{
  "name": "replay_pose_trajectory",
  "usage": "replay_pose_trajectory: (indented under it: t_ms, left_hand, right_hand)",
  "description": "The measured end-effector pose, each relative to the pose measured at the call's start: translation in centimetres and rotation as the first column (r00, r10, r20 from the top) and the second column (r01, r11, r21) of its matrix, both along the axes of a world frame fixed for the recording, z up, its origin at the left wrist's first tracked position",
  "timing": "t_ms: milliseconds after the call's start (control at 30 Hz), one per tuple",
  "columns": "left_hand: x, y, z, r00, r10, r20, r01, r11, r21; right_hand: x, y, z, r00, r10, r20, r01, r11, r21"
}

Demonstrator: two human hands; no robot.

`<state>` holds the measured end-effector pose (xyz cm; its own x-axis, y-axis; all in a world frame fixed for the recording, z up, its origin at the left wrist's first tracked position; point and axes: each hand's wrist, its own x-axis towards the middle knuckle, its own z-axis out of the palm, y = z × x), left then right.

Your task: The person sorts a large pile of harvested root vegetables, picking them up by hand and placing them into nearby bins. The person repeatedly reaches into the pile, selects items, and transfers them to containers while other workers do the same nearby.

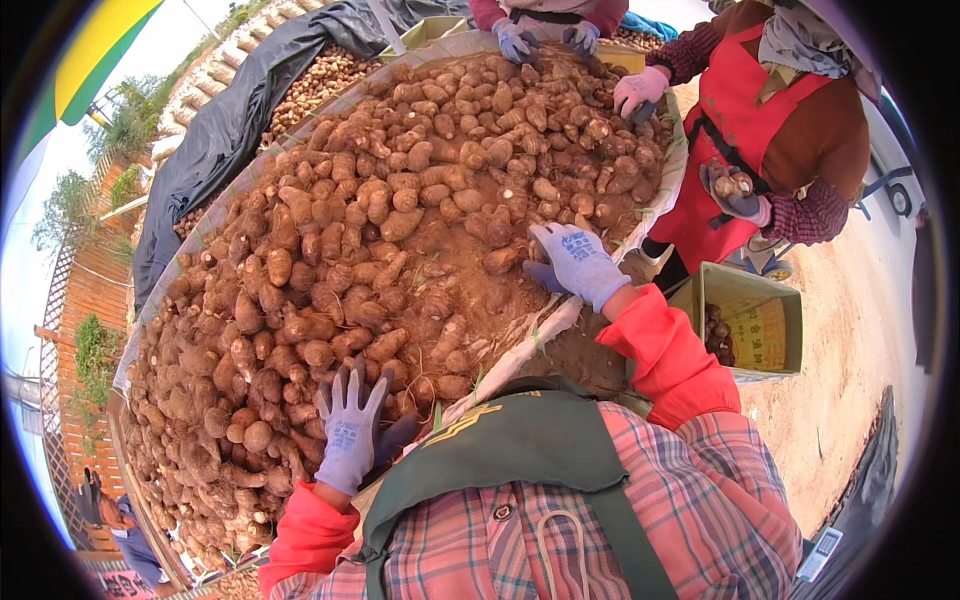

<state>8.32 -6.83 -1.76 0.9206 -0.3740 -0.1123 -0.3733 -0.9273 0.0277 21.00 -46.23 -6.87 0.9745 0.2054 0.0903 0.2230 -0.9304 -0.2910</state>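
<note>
A broad heap of soil-covered taro corms (405,221) lies on a raised table before me. My left hand (346,439), in a light purple work glove with darker fingertips, rests on the heap's near edge. Its fingers are spread over several corms and grip none. My right hand (581,262), gloved alike, reaches over the near right rim beside a bare patch of loose soil (487,292). Those fingers are partly curled, and a bit of brown shows under them; whether they hold a corm is hidden. A single taro corm (501,260) lies just left of the right fingertips.
Pale sheeting (551,322) lines the table's rim. Right of me stands an open bin (750,281) with corms inside. A co-worker in a red apron (739,150) holds corms at the right; another person's gloved hands (517,41) touch the far side. Black tarpaulin (217,142) runs along the left.
</note>
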Motion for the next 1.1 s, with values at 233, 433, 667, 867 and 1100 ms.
replay_pose_trajectory:
  t_ms: [233,433,667,867,1100]
  left_hand:
    - [3.8,-2.6,-4.4,0.999,0.010,-0.038,-0.015,0.993,-0.117]
    - [13.0,-10.2,-5.1,0.989,-0.131,0.062,0.145,0.875,-0.462]
    - [11.1,-18.1,-2.8,0.929,-0.103,-0.357,-0.322,0.256,-0.911]
    - [10.3,-17.2,-1.5,0.867,-0.116,-0.485,-0.415,0.371,-0.831]
    - [10.7,-13.3,-0.5,0.977,-0.209,-0.033,0.086,0.534,-0.841]
  right_hand:
    - [3.6,-1.6,-0.7,0.937,0.002,-0.349,0.164,0.880,0.446]
    - [0.5,-1.9,0.3,0.988,-0.048,-0.149,0.144,0.650,0.746]
    - [-4.9,1.5,2.8,0.996,0.004,0.084,-0.061,0.725,0.686]
    - [-3.4,0.8,3.5,0.881,0.466,-0.077,-0.242,0.586,0.773]
    - [9.3,-0.8,3.8,0.882,0.385,-0.271,0.037,0.518,0.855]
